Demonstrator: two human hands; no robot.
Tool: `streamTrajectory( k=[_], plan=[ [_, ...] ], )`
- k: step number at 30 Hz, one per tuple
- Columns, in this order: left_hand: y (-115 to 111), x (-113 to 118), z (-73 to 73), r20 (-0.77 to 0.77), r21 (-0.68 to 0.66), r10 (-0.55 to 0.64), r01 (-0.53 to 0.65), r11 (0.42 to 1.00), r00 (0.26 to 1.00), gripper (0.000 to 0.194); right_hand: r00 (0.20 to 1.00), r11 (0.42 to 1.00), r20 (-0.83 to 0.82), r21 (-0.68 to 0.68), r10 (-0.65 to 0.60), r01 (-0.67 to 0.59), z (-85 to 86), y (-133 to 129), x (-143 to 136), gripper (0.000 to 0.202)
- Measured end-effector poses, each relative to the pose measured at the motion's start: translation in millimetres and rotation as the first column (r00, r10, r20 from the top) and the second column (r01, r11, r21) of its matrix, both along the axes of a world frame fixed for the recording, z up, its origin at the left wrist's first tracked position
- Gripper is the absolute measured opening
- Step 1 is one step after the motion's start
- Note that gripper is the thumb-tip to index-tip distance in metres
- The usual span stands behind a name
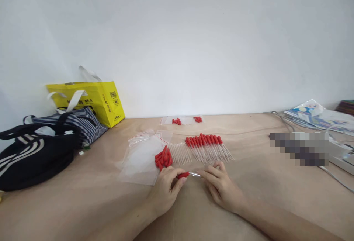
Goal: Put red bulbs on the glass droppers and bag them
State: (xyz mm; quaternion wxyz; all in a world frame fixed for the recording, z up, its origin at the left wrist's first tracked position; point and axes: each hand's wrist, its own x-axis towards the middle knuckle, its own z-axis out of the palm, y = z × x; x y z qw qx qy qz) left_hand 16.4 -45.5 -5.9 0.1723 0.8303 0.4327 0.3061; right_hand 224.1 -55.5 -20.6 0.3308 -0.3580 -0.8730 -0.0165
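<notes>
We find the left hand [169, 185] pinched closed on the red bulb of a slender dropper with a clear tube [183, 175], near centre. The right hand [221, 185] curls its fingers at the tube's right end; we cannot tell whether they grip. Beyond lie a heap of smooth red bulbs [163, 158], a row of thin clear tubes [180, 153] and red-topped droppers [208, 148]. We note room rightward across the wood-grained tabletop [254, 176]; its far edge meets the white wall [221, 49].

From where I stand, the tabletop [254, 182] looks smooth wood, the zip bags [135, 167] thin plastic, the red bulbs [165, 157] rubbery (fairly matt).
</notes>
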Motion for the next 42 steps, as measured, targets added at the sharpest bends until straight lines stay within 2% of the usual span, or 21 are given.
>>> streamTrajectory(
  k=[5, 11, 16, 23, 29, 35, 42],
  plan=[
    [1.8, 2.5, 1.5, -0.071, 0.067, -0.054, 0.059, 0.996, 0.996, 0.02, 0.999, 0.996, 0.03, 0.086, 0.022, -0.024, -3.9, 1.1, -1.3, 0.032],
    [2.2, 2.4, -2.0, -0.046, 0.124, -0.019, 0.024, 0.992, 0.999, 0.017, 1.0, 0.993, -0.005, 0.121, 0.009, -0.008, -1.9, 0.1, -4.2, 0.026],
    [2.2, 2.0, -3.0, 0.011, 0.136, -0.028, 0.026, 0.99, 1.0, 0.014, 0.999, 0.996, -0.029, 0.083, 0.017, -0.015, -0.5, -0.2, -4.9, 0.024],
    [1.7, 3.7, -2.5, 0.039, 0.145, -0.02, 0.015, 0.989, 0.999, 0.016, 1.0, 0.999, 0.03, 0.044, 0.004, -0.005, 2.2, -0.7, -8.1, 0.026],
    [-0.1, 3.8, -6.0, -0.035, 0.199, -0.028, 0.035, 0.979, 0.999, 0.015, 0.999, 0.989, 0.011, 0.145, 0.03, -0.031, 1.1, 2.5, -10.5, 0.025],
    [-3.4, 6.1, -5.1, -0.032, 0.282, -0.054, 0.061, 0.957, 0.998, 0.013, 0.998, 0.978, -0.041, 0.205, 0.054, -0.045, 2.3, 3.3, -18.4, 0.025],
    [-2.2, 5.4, -3.2, -0.07, 0.234, -0.067, 0.082, 0.969, 0.995, 0.01, 0.995, 0.979, -0.025, 0.185, 0.096, -0.09, 3.1, 8.1, -20.0, 0.022]
  ],
)
